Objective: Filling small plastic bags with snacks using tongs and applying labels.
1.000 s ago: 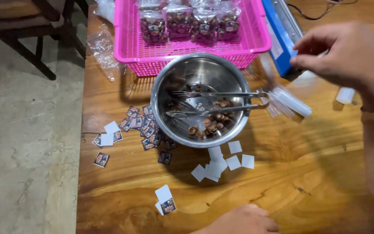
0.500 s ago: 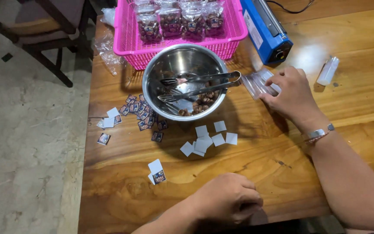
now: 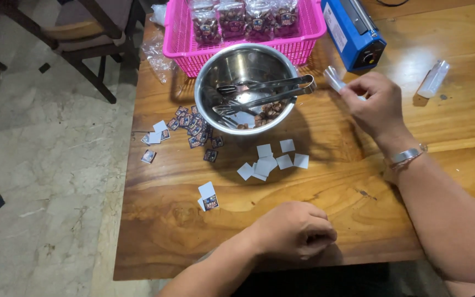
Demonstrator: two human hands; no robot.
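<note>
My right hand (image 3: 375,104) holds a small clear plastic bag (image 3: 335,78) just right of a steel bowl (image 3: 248,66); a silver bracelet sits on that wrist. Metal tongs (image 3: 265,92) lie across the bowl, over some dark brown pieces at its bottom. My left hand (image 3: 295,230) rests as a closed fist on the wooden table (image 3: 331,181) near its front edge, holding nothing that I can see. Small white and printed label cards (image 3: 273,162) lie scattered in front of the bowl and to its left.
A pink basket (image 3: 178,44) with several filled clear bags stands behind the bowl. A blue heat sealer (image 3: 353,33) sits at the back right, a roll of clear bags (image 3: 432,80) further right. A wooden chair (image 3: 83,38) stands on the stone floor at left.
My right hand came back from the far right toward the bowl with the clear bag and lifted a little. My left hand slid further onto the table.
</note>
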